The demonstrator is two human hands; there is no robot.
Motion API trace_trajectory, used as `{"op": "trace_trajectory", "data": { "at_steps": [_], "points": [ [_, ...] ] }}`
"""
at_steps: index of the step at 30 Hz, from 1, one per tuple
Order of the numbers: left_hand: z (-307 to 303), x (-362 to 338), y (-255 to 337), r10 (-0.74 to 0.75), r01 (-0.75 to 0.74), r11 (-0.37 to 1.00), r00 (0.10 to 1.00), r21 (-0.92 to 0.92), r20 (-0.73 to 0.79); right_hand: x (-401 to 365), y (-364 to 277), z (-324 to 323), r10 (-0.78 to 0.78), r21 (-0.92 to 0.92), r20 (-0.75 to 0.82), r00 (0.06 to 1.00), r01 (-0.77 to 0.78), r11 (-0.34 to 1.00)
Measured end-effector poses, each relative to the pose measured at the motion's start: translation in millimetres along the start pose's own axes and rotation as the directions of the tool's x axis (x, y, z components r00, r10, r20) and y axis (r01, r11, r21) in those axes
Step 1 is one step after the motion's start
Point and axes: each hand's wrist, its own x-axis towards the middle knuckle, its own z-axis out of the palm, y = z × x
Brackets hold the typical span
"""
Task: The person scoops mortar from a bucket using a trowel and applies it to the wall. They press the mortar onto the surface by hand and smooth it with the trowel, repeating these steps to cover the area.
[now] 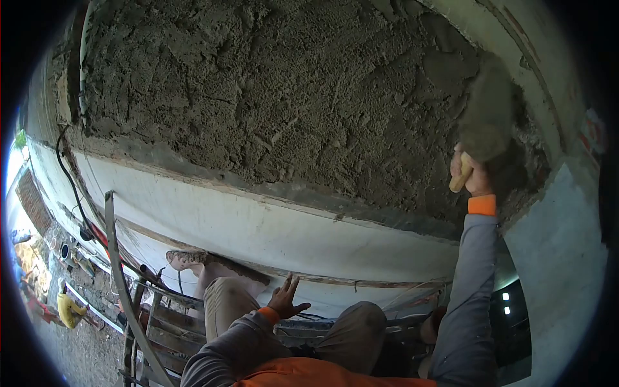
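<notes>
At the upper right, my right hand (476,177) is wrapped round the pale wooden handle of a trowel (459,182). Its blade, smeared by motion, overlaps the right end of the rough grey mortar (277,97) that covers the wall panel. A rounded lump of mortar (483,142) shows just beyond my fingers. My left hand (285,300) holds nothing; its fingers are spread near the wall's lower ledge, between my knees.
A white wall band (258,222) runs below the mortar. I sit above slatted wooden scaffolding (171,335), with a long metal bar (119,277) slanting beside it. Down at the left, a person in yellow (69,309) is on the ground. A black cable (68,171) hangs along the left wall.
</notes>
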Motion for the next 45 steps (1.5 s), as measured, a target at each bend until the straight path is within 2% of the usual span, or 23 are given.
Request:
{"op": "trace_trajectory", "data": {
  "at_steps": [1,3,4,7,10,11,12,13,15,16,18,19,21,24,27,30,33,36,40,43,44,45],
  "points": [
    [0,-1,3,-0.007,0.007,1.0,1.0,0.024,0.015,-1,16,-1,0.035,-0.103,-0.173,0.984,-0.053,0.993],
    [2,-2,4,-0.012,0.012,1.0,0.999,0.013,0.032,-2,38,-2,0.037,-0.27,-0.498,0.867,-0.195,0.943],
    [6,-4,4,-0.002,0.002,1.0,1.0,-0.009,0.02,-13,40,-4,-0.061,-0.23,-0.532,0.844,-0.075,0.97],
    [9,2,3,0.01,-0.012,0.999,1.0,-0.052,-0.023,-42,50,-2,-0.064,-0.185,-0.694,0.718,-0.091,0.978],
    [5,14,-1,-0.033,0.029,0.998,0.997,-0.058,-0.068,-76,74,22,0.129,0.012,-0.805,0.579,-0.201,0.98],
    [-1,22,-1,-0.049,0.042,0.997,0.994,-0.066,-0.099,-89,82,39,0.156,0.02,-0.815,0.559,-0.241,0.97],
    [-7,29,-1,-0.063,0.054,0.996,0.99,-0.072,-0.129,-105,98,52,0.221,0.081,-0.813,0.539,-0.272,0.959],
    [-17,38,-1,-0.058,0.048,0.997,0.985,-0.065,-0.163,-122,114,71,0.233,0.088,-0.771,0.593,-0.264,0.961],
    [-44,64,4,-0.044,0.034,0.998,0.972,-0.046,-0.23,-157,148,119,0.413,0.264,-0.723,0.554,-0.332,0.906],
    [-59,79,9,-0.041,0.029,0.998,0.963,-0.05,-0.266,-181,182,138,0.436,0.261,-0.697,0.569,-0.366,0.893],
    [-84,107,16,0.005,-0.002,1.0,0.937,0.009,-0.349,-214,219,187,0.569,0.411,-0.603,0.559,-0.393,0.822],
    [-95,121,22,0.032,-0.019,0.999,0.922,0.039,-0.385,-227,239,211,0.645,0.512,-0.562,0.518,-0.394,0.763],
    [-119,140,38,0.054,-0.016,0.995,0.911,0.096,-0.408,-249,263,252,0.758,0.598,-0.48,0.442,-0.468,0.651],
    [-133,163,42,0.103,-0.013,0.975,0.91,0.22,-0.402,-271,277,281,0.782,0.626,-0.425,0.455,-0.476,0.617],
    [-134,176,34,0.039,0.053,0.958,0.949,0.282,-0.313,-276,282,281,0.766,0.597,-0.434,0.474,-0.486,0.638],
    [-132,177,36,0.027,0.076,0.927,0.963,0.368,-0.268,-274,282,275,0.743,0.523,-0.486,0.46,-0.528,0.669],
    [-130,181,36,0.025,0.087,0.91,0.965,0.405,-0.263,-276,287,272,0.773,0.56,-0.484,0.41,-0.534,0.633],
    [-129,181,37,0.001,0.118,0.885,0.966,0.45,-0.257,-277,287,277,0.825,0.676,-0.427,0.369,-0.476,0.563],
    [-126,182,37,0.001,0.132,0.874,0.962,0.468,-0.274,-276,278,283,0.862,0.731,-0.418,0.287,-0.457,0.507],
    [-123,182,33,-0.01,0.136,0.893,0.959,0.429,-0.283,-281,264,285,0.89,0.803,-0.346,0.296,-0.398,0.444],
    [-125,181,36,-0.017,0.139,0.895,0.96,0.423,-0.278,-281,255,287,0.885,0.804,-0.369,0.283,-0.382,0.457],
    [-125,181,35,-0.013,0.136,0.891,0.961,0.433,-0.275,-282,250,288,0.891,0.843,-0.351,0.289,-0.316,0.435]
  ]
}}
